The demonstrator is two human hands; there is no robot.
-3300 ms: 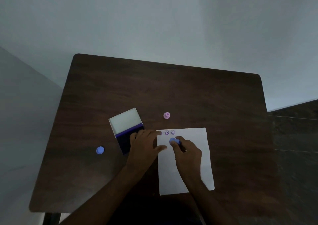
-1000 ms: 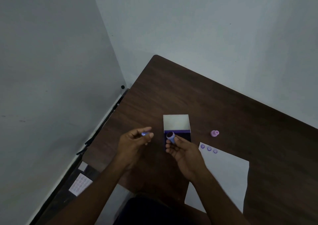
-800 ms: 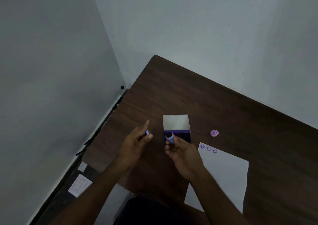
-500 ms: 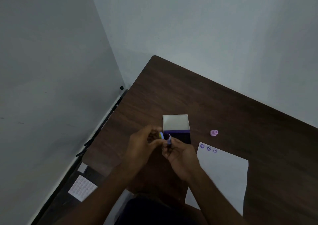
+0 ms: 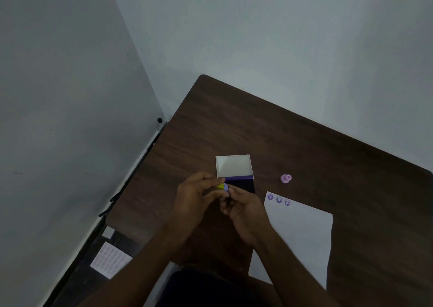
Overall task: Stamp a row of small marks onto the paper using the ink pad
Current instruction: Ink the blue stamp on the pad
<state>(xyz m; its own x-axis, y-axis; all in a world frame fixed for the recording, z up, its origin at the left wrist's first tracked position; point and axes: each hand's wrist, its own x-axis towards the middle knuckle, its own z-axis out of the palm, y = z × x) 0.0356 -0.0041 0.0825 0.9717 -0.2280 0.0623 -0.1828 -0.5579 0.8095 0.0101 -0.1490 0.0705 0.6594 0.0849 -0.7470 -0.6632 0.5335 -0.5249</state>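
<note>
Since half a second ago our left hand [image 5: 195, 197] and right hand [image 5: 243, 207] have closed together, pinching the stamp [image 5: 222, 187] at the ink pad's [image 5: 241, 184] 9 o'clock, apparently capping it; three marks sit on the paper [image 5: 302, 231], so more stamping would call for re-inking.

On the tabletop [image 5: 293, 137], the ink pad [image 5: 236, 173] is sitting left of the paper [image 5: 302, 231]. A small stamp [image 5: 285, 178] is lying between them, farther back. Both hands are meeting just near of the ink pad, and three marks [image 5: 278, 199] are running along the paper's far edge.

A pink stamp [image 5: 285, 179] stands on the table [image 5: 293, 142].
</note>
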